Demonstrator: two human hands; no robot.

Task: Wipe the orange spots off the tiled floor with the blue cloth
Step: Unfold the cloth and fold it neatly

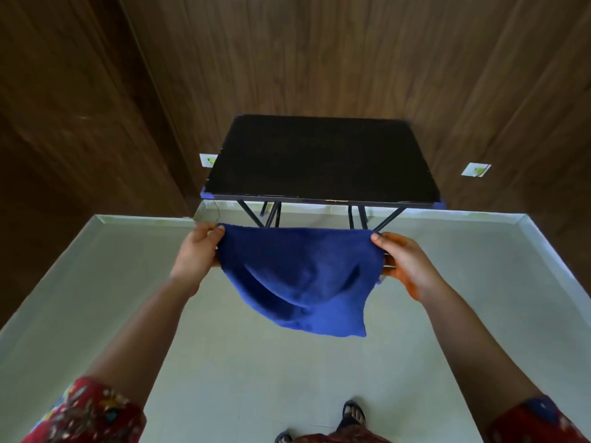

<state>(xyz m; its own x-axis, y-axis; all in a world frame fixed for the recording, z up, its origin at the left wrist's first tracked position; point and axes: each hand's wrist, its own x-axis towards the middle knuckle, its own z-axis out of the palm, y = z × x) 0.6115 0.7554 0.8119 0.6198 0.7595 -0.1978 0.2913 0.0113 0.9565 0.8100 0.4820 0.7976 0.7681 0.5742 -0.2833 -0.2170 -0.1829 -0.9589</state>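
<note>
The blue cloth (pixel 300 279) hangs spread out in the air between both hands, well above the pale tiled floor (pixel 256 372). My left hand (pixel 198 254) pinches its upper left corner and my right hand (pixel 403 260) pinches its upper right corner. The cloth sags in the middle, its lower edge drooping toward the right. I see no orange spots on the stretch of floor in view; the cloth hides part of it.
A small black folding table (pixel 323 158) on dark legs stands just ahead against the wooden wall (pixel 319 59). Two white wall sockets (pixel 475 169) sit low on either side. My sandalled feet (pixel 353 414) show at the bottom edge. White skirting borders the floor.
</note>
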